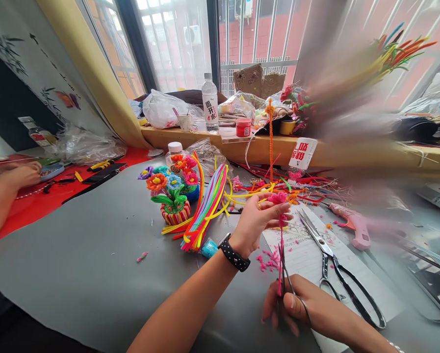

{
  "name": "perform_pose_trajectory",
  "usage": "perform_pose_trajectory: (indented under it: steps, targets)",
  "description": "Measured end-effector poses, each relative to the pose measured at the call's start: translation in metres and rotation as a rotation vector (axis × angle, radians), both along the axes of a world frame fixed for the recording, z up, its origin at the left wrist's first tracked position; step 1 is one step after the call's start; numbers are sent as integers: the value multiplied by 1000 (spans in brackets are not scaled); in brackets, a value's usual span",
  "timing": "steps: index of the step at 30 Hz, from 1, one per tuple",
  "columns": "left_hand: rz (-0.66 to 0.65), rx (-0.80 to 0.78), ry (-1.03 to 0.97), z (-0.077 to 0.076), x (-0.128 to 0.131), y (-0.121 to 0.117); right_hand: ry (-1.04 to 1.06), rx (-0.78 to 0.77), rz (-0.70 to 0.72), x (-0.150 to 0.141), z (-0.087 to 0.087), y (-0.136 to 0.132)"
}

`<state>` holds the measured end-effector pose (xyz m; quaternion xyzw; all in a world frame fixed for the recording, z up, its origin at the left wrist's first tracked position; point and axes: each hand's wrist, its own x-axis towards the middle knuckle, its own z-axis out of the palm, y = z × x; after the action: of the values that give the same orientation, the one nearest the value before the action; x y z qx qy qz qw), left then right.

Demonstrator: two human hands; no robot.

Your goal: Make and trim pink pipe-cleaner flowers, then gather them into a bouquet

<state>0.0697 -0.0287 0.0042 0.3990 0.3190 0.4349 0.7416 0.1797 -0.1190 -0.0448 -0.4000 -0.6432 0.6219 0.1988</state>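
My left hand (254,218) pinches a pink pipe-cleaner flower (277,197) between thumb and fingers, and its pink stem (281,240) hangs straight down. Below, my right hand (297,304) is closed around the handles of small scissors (284,269). Their blades are parted slightly and lie right beside the lower stem; whether they touch it I cannot tell. Pink fuzzy clippings (267,261) are scattered on the table just left of the blades. Beneath and to the right lies a paper sheet (352,279) with writing on it.
Large scissors (326,250) rest on the paper, near a pink glue gun (352,223). Left of my hands are a bundle of colourful pipe cleaners (207,211) and a small pot of pipe-cleaner flowers (173,201). Another person's hands (21,176) work at the far left. A water bottle (210,105) stands on the sill.
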Motion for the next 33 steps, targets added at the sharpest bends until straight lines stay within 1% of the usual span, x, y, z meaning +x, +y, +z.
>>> perform_pose_trajectory:
  steps: [9, 15, 22, 24, 29, 33]
  targets:
    - [15, -18, -5, 0, -1, 0, 31, -24, -2, 1, -3, 0]
    - [56, -1, -42, -1, -2, 1, 7, -29, -13, 0, -2, -3]
    - [74, 1, -89, -1, -1, 2, 58, -47, -55, 1, -18, 0]
    - [68, -9, -96, -2, -1, 2, 51, -57, -76, 0, -20, 0]
    - [33, -36, -124, -3, -3, 3, 0, -74, -64, 0, -13, 1]
    - [33, -26, -123, -1, -5, 4, -14, 22, 17, 3, -6, 1]
